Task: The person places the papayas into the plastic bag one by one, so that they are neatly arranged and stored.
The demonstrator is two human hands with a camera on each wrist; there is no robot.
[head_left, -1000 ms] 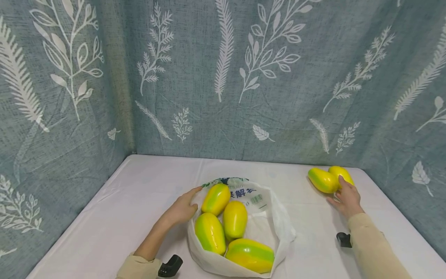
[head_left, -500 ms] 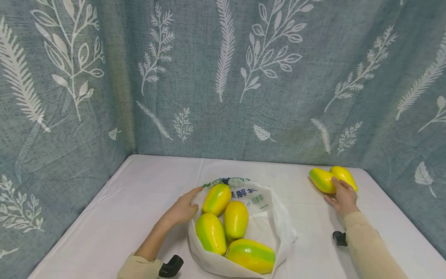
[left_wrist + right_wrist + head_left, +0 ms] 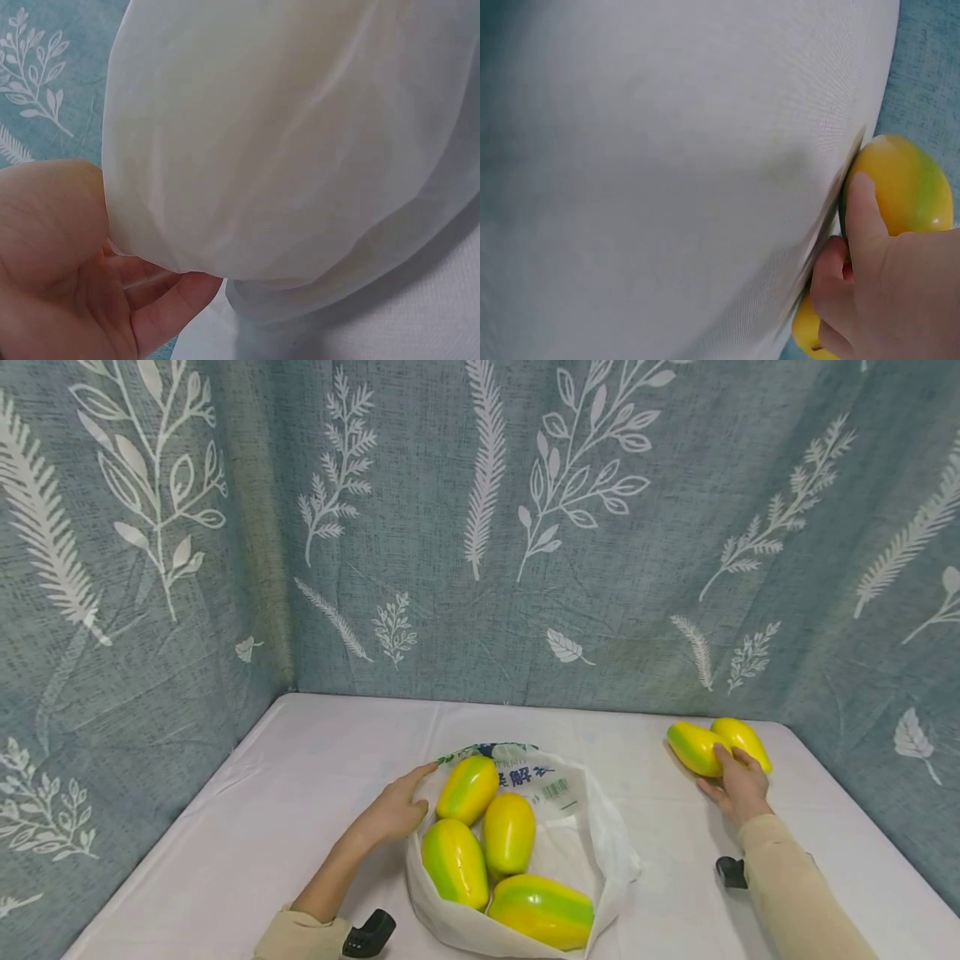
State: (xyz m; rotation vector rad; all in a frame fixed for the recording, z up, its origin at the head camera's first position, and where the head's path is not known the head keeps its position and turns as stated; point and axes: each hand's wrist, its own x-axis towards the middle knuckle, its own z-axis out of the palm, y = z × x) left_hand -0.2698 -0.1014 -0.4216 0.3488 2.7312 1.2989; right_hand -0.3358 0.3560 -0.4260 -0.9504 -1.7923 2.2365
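In the head view my left hand (image 3: 393, 810) holds the left rim of a white plastic bag (image 3: 618, 852), index finger stretched along the edge. The left wrist view shows the fingers (image 3: 180, 307) against the bag's wall (image 3: 247, 165), partly hidden by it. Several glossy yellow-green papayas lie inside, one papaya (image 3: 540, 910) at the front. At the far right, my right hand (image 3: 742, 789) grips a papaya (image 3: 692, 748), thumb on its near side and fingers over its right end. A second papaya (image 3: 742, 741) lies close behind that hand.
A white cloth covers the table (image 3: 315, 752). Blue-green curtain (image 3: 450, 610) with white leaf prints stands along its back and sides. Black wrist cameras sit below each hand, the left camera (image 3: 369, 933) beside the bag.
My right hand has moved slightly left, from between the two papayas onto the left one, then stayed there. The left hand and the bag have kept their place.
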